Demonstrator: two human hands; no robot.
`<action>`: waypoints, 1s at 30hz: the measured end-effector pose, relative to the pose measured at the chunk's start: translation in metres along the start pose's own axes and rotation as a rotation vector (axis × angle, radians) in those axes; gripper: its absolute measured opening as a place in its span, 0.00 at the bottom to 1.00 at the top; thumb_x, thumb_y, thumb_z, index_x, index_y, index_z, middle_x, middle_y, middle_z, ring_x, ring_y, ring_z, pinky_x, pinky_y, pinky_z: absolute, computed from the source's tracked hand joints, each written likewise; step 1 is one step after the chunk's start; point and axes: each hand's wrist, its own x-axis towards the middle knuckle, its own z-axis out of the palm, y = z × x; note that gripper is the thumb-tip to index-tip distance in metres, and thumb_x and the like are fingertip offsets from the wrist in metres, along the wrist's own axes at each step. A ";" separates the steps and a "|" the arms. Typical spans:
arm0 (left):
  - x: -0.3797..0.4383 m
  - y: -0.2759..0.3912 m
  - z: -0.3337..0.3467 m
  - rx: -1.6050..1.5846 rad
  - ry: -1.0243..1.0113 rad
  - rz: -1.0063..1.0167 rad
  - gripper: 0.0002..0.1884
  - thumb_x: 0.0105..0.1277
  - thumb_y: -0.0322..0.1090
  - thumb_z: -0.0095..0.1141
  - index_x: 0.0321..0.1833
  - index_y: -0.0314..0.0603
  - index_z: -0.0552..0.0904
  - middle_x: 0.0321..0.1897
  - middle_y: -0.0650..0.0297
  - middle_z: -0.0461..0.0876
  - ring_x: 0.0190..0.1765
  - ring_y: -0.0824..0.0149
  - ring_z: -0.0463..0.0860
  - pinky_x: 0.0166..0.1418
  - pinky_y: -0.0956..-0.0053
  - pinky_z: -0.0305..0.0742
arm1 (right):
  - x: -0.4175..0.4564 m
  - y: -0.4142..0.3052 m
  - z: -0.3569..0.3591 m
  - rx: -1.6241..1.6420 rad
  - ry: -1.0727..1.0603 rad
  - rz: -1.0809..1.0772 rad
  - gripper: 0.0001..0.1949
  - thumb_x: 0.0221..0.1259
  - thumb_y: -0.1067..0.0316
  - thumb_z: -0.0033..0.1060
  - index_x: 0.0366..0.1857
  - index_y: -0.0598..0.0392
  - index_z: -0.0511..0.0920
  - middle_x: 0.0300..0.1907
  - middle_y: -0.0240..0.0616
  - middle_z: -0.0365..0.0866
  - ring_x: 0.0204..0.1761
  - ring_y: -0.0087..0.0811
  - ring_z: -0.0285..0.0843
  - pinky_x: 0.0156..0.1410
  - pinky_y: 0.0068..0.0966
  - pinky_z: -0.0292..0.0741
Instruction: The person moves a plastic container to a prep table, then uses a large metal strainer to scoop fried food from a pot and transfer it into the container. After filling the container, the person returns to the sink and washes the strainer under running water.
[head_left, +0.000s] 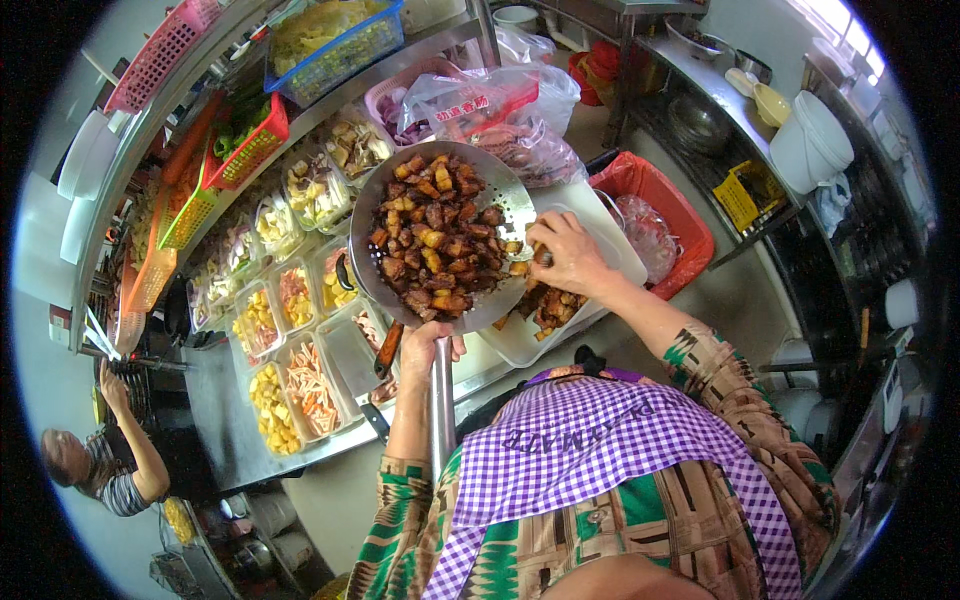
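Observation:
My left hand (429, 346) grips the metal handle of a large perforated strainer ladle (480, 309) close to its bowl. Browned meat chunks (439, 232) fill much of the bowl. At the bowl's right edge, my right hand (566, 253) has bent fingers around some browned pieces; how firmly they are held cannot be told. Below this hand, more browned meat (559, 311) lies in a clear plastic tray (517, 356), partly hidden by the ladle and the hand.
Clear tubs of diced potato (271, 397) and shredded meat (311, 394) stand left. A knife (375, 421) lies at the counter edge. Bagged meat (525, 150) is behind, a red bin (686, 232) right. Another person (112, 465) is at far left.

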 end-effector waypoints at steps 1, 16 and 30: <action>0.001 0.000 -0.003 -0.015 0.004 -0.006 0.12 0.53 0.26 0.47 0.37 0.22 0.74 0.13 0.52 0.76 0.13 0.64 0.75 0.17 0.77 0.72 | -0.004 0.006 -0.001 0.057 -0.019 0.053 0.14 0.48 0.62 0.65 0.39 0.47 0.75 0.43 0.38 0.72 0.50 0.44 0.69 0.51 0.39 0.71; -0.012 -0.002 -0.006 -0.066 -0.010 0.031 0.14 0.53 0.27 0.46 0.39 0.22 0.73 0.14 0.51 0.76 0.14 0.63 0.74 0.18 0.76 0.71 | 0.061 -0.060 -0.044 0.147 -0.454 -0.054 0.27 0.52 0.51 0.62 0.57 0.47 0.72 0.57 0.46 0.70 0.55 0.46 0.71 0.59 0.37 0.69; -0.017 -0.009 0.004 -0.297 -0.097 0.039 0.11 0.53 0.26 0.48 0.39 0.26 0.74 0.14 0.52 0.76 0.14 0.63 0.76 0.14 0.75 0.70 | 0.045 -0.104 0.012 -0.099 -0.318 -0.288 0.34 0.34 0.53 0.71 0.54 0.42 0.71 0.58 0.41 0.62 0.61 0.51 0.55 0.58 0.49 0.61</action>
